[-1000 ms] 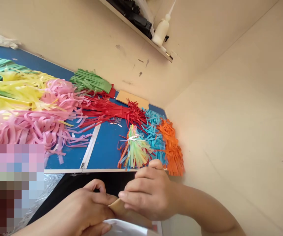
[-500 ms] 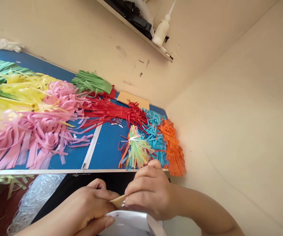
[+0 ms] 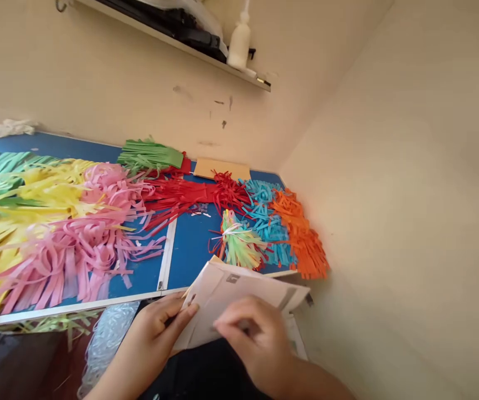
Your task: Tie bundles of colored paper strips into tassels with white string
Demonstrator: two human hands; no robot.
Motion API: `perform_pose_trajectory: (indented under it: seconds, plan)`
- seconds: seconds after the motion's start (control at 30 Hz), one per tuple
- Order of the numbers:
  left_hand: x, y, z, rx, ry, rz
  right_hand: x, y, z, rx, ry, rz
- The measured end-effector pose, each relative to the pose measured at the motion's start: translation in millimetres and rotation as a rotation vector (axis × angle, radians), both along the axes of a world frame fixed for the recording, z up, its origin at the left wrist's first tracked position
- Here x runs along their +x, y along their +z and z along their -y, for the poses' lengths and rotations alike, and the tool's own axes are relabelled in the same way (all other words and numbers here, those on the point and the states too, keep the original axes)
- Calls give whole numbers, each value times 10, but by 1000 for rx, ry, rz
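My left hand (image 3: 160, 328) grips the left edge of a white folded paper (image 3: 223, 294), thumb on top and fingers underneath. A small dark printed square shows near the paper's upper edge, and a strip of tan card (image 3: 215, 259) peeks out behind its top left corner. Over the lower right of the paper is my right hand (image 3: 260, 339), thumb and forefinger pinched together and slightly blurred. Anything between those fingertips is too small to make out. Just beyond the paper, a multicoloured tassel (image 3: 242, 244) tied with white string lies on the blue table (image 3: 193, 239).
Pink (image 3: 76, 244), yellow (image 3: 51, 189), red (image 3: 181, 194), blue (image 3: 264, 205) and orange fringed strips (image 3: 298, 228) cover much of the table. A green fringed bundle (image 3: 151, 155) and tan card sheet (image 3: 223, 168) lie by the wall. Above, a shelf (image 3: 206, 55) holds a white bottle (image 3: 239, 44).
The white paper has risen and turned to face me, in front of the table edge. My right hand has moved off the tan card and over the paper. The view has shifted.
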State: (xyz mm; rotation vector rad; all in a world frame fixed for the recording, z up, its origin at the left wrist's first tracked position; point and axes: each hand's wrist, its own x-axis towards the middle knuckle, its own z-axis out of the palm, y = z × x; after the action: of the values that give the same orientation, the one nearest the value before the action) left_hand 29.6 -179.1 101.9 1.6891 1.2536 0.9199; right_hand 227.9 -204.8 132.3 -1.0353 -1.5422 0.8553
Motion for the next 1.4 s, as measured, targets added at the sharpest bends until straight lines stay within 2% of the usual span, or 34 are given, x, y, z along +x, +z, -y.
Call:
perform_pose_trajectory:
  seconds: [0.1,0.17,0.4,0.6,0.83,1.03,1.1,1.2,1.23,1.3,1.4]
  plan:
    - [78,-60,48,24,100,-47,-337,-426,1,-287,-96,-265]
    - [110,-94,75,36,122,-56,-397,-548,-56,-355,-117,-368]
    - [114,-191,112,43,76,-66,-319,-488,-89,-352,-186,-385]
    - [145,-166,142,59,38,-119,-323,-470,-68,-335,-225,-348]
    - [158,-160,195,80,-24,-175,-231,-394,-54,-317,-232,-197]
    - [160,-156,216,73,-44,-153,-34,-521,-153,-367,-304,46]
    - [164,-150,205,66,-59,-145,64,-524,-173,-282,-360,175]
    - [134,-140,158,43,-75,-152,232,-397,-200,80,-531,411]
    - [116,-135,135,30,-88,-152,288,-327,-213,201,-530,485]
    - [81,-118,81,-4,-131,-141,379,-180,-247,320,-409,606]
    - [73,-72,13,-75,-205,-87,424,-42,-289,299,-218,687]
